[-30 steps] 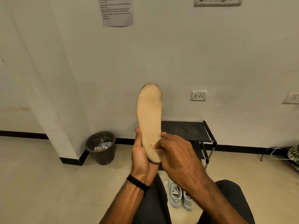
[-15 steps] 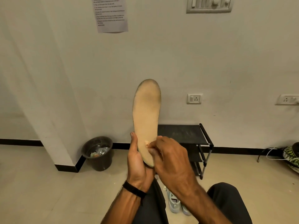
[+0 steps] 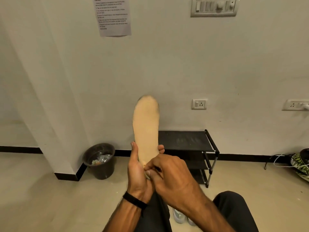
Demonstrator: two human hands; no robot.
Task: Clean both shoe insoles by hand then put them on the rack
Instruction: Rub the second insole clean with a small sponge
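Against the far wall: a black rack (image 3: 187, 140) is standing on the floor, its top shelf lying bare and dusty, lower shelves showing at its right end.
Wall (image 3: 167, 64): it is running pale across the whole far side, with a column jutting out at the left.
Floor (image 3: 41, 190): it is spreading beige to left and right, meeting a black skirting at the wall.
Legs (image 3: 237, 211): they are showing in dark trousers at the near edge, right of centre.
Bin (image 3: 100, 162): it is sitting dark and round on the floor, left of the rack and beside the column foot, holding scraps.
Insole (image 3: 146, 129): it is standing upright in mid-air at centre, tan, its toe end pointing up and blurred, overlapping the rack's left end in the view, heel end down between both hands.
Right hand (image 3: 168, 174): it is curling its fingers onto the insole's heel end, thumb and fingertips pinching at the lower edge.
Left hand (image 3: 138, 169): it is grasping the insole from the left, thumb lying up along its edge, a fingertip peeking past the right edge; a black band is circling the wrist.
Notice (image 3: 112, 15): it is hanging high on the wall, its print too small to read.
Switch panel (image 3: 214, 6): it is sitting top right.
Shoes (image 3: 179, 216): a pale pair is lying on the floor between the legs.
Socket (image 3: 199, 104): it is sitting on the wall above the rack.
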